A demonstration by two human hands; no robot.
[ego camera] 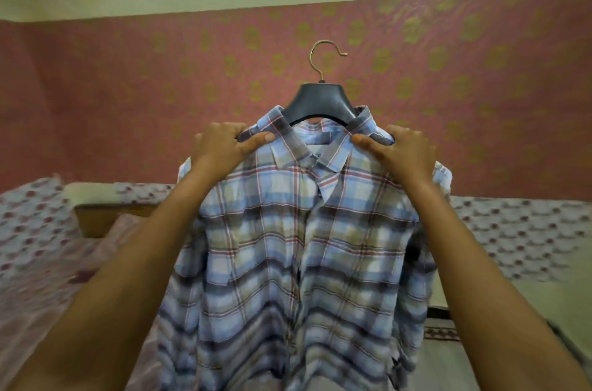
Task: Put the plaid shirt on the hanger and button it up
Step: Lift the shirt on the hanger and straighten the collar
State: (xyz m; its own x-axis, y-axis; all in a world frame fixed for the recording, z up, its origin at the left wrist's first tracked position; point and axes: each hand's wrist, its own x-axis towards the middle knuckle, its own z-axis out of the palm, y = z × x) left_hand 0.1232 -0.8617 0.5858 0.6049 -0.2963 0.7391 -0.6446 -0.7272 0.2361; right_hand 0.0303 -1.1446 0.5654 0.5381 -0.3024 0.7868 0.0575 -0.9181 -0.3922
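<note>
A blue, tan and red plaid shirt (pixel 288 246) hangs on a dark hanger (pixel 320 101) with a brass hook, held up in the air in front of me. The front placket looks closed down the middle, and the collar lies open at the top. My left hand (pixel 221 144) pinches the shirt's left shoulder beside the collar. On the other side, my right hand (pixel 397 149) grips the right shoulder the same way. The hanger's arms are hidden inside the shirt. The hook is not on anything.
A pink patterned cloth (pixel 128 86) covers the wall behind. Below it lies a bed with a floral sheet (pixel 512 230) and a pillow (pixel 38 230) at the left. A wooden headboard edge (pixel 105 217) shows at the left.
</note>
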